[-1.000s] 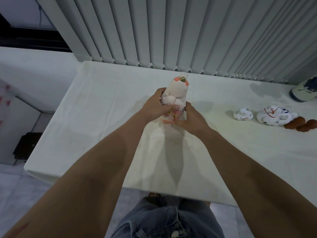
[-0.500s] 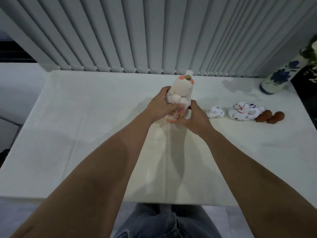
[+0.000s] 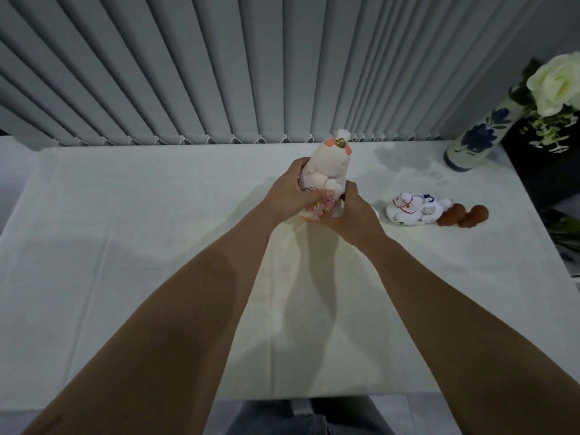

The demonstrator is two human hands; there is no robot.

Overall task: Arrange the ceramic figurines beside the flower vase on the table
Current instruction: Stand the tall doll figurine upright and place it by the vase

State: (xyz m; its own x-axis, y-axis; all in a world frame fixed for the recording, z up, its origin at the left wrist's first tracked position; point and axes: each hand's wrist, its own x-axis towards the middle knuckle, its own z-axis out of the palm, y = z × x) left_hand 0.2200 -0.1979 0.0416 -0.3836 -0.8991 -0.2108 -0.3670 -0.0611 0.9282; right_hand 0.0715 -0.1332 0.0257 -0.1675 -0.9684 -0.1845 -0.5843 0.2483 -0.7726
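Head view: left hand and right hand both clasp the tall pink figurine upright at mid-table, probably for security. Vase stands far right, white figurine near it.

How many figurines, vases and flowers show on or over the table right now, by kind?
White figurines: 2, the tall figurine held in both hands and the lying figurine.
Brown figurines: 2.
Vase: 1.
White flower: 1.
Total: 6. More may be hidden behind the right hand.
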